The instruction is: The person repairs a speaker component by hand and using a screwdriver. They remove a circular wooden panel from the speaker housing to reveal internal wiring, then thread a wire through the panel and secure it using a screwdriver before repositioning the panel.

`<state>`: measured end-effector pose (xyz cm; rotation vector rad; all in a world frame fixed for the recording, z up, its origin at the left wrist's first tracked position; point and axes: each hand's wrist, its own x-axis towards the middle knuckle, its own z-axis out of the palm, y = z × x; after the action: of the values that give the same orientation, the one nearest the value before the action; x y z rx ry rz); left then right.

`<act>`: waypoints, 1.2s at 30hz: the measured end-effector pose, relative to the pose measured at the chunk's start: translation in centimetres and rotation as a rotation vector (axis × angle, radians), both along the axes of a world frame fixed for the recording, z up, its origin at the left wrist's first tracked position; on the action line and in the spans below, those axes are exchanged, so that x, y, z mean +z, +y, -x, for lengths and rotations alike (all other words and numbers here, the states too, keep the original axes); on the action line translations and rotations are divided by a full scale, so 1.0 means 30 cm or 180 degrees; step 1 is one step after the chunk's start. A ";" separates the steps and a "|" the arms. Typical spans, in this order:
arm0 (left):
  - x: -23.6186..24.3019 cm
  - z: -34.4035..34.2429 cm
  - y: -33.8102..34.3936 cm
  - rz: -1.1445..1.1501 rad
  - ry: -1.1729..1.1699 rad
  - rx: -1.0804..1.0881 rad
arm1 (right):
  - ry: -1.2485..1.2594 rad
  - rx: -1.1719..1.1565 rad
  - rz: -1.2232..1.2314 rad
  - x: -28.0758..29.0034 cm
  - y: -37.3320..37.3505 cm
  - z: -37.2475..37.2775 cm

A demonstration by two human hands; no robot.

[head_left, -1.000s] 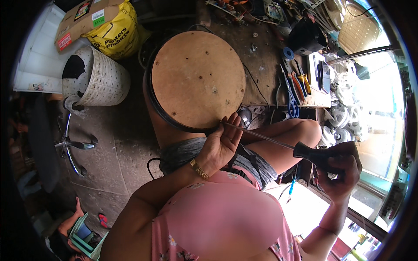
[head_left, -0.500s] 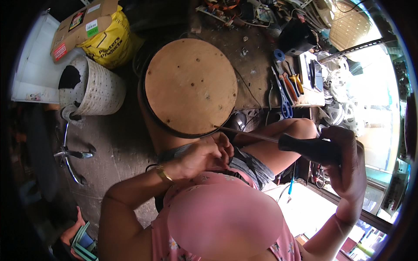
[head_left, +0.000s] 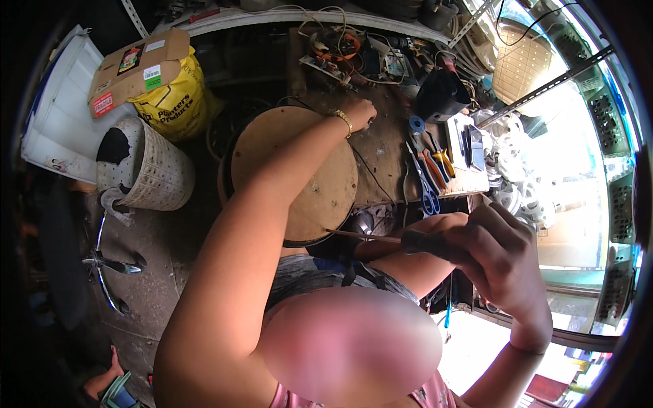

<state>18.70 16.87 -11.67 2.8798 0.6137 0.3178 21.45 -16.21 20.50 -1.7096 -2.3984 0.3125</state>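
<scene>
Head view: two hands at work over a cluttered table [head_left: 388,153].
Right hand [head_left: 500,255]: closed around a black-handled screwdriver [head_left: 408,239], shaft pointing left, near the lap.
Left hand [head_left: 360,112]: arm stretched out, fingers curled down among wires; grip hidden.
Progress: tool in hand, not applied to anything yet.
Around: round wooden stool [head_left: 299,173], scissors [head_left: 425,187].

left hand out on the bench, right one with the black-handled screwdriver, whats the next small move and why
Probably close the left hand on whatever small part lies under its fingertips on the cluttered brown workbench; what it is cannot be told. The right hand holds the black-handled screwdriver idle over the lap.
</scene>
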 end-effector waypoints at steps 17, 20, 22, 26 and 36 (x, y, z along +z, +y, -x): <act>-0.016 -0.121 0.049 0.0063 0.0232 0.0289 | 0.0391 -0.0307 0.0205 -0.019 0.024 -0.030; -0.028 -0.121 0.065 0.0266 0.0107 0.0346 | 0.0776 -0.0135 0.0067 -0.023 0.030 -0.037; -0.010 -0.178 0.038 0.0485 -0.0329 0.0245 | 0.0541 -0.0128 0.0232 0.001 0.020 -0.039; 0.039 -0.110 0.063 0.0833 -0.0782 0.0487 | 0.0320 -0.0296 0.0385 -0.007 0.055 -0.035; 0.349 0.170 0.031 0.5051 -0.2470 0.0905 | 0.0692 0.0128 0.0062 -0.011 0.038 -0.028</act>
<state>13.61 17.79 -1.20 1.0410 0.6318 0.5676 22.28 -15.07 20.19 -1.5483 -2.2808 0.5018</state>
